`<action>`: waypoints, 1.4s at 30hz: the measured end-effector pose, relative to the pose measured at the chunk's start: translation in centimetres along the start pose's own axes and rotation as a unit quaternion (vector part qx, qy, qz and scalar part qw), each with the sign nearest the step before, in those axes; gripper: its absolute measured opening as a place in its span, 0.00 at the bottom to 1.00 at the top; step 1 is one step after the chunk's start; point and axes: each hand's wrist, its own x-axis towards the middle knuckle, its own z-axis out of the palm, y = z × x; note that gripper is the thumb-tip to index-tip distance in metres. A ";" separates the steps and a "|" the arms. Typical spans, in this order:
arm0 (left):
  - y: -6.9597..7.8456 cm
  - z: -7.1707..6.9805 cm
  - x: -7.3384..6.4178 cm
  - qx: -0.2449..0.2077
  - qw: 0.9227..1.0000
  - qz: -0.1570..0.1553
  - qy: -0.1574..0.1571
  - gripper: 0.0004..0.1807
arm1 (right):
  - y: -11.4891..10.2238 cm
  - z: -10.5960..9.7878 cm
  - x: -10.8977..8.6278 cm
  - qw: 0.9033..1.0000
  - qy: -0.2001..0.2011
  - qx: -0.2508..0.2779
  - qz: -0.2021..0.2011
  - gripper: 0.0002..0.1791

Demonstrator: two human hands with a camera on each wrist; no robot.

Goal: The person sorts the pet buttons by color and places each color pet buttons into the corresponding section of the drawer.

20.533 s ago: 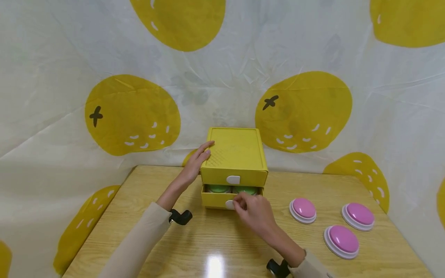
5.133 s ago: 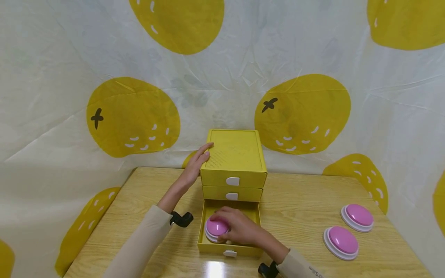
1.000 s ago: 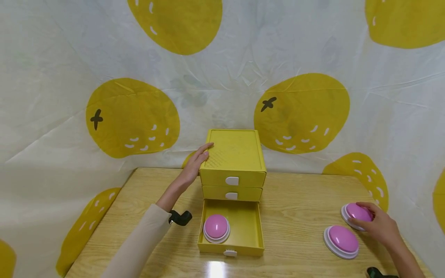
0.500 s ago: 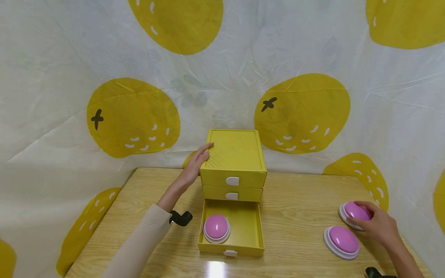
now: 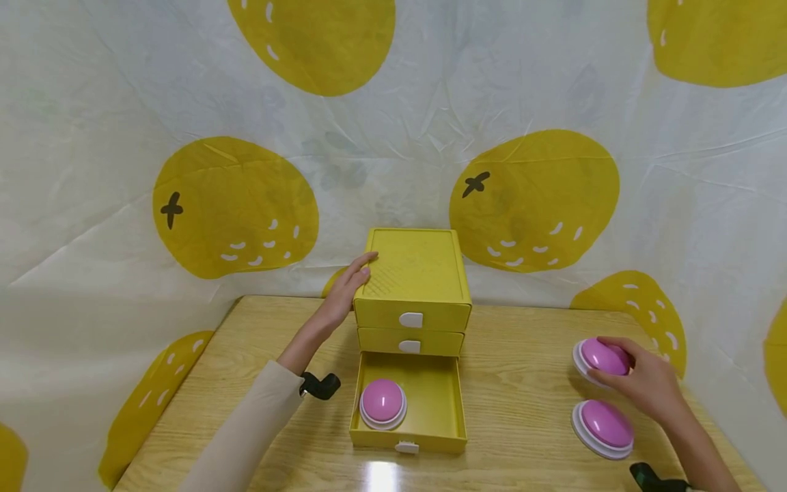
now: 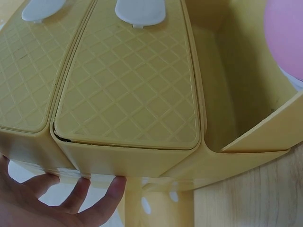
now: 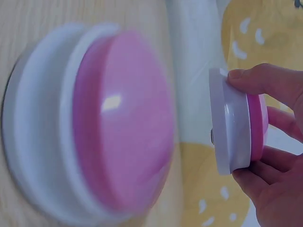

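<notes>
In the head view, my right hand (image 5: 642, 376) grips a pink push button (image 5: 599, 357) with a white base by its rim, thumb on one side and fingers on the other. The right wrist view shows that push button (image 7: 232, 124) tipped on edge and clear of the table. Another pink push button (image 5: 607, 422) sits on the table just in front of it. My left hand (image 5: 341, 294) rests with extended fingers against the left side of the yellow drawer unit (image 5: 418, 263). Its bottom drawer (image 5: 433, 410) is pulled out, with a pink push button (image 5: 382, 402) at its left.
The two upper drawers (image 5: 443, 342) are shut, each with a white tab. The wooden table (image 5: 516, 437) extends between the drawer unit and the buttons on the right. Behind it hangs a white curtain (image 5: 393, 171) printed with yellow fruit.
The middle drawer, earlier ajar with green buttons inside, is shut. The bottom drawer came out and received one pink button. My right hand has just lifted another and moved it left.
</notes>
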 end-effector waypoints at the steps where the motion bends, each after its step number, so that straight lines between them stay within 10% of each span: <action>1: 0.0 0.0 0.0 0.001 1.000 -0.001 0.000 0.29 | -0.5 0.0 0.0 1.000 0.001 0.002 -0.004 0.39; 42: -0.1 0.0 0.1 -0.006 1.000 -0.005 0.001 0.28 | -14.9 3.5 -0.5 0.972 -0.029 0.110 -0.205 0.34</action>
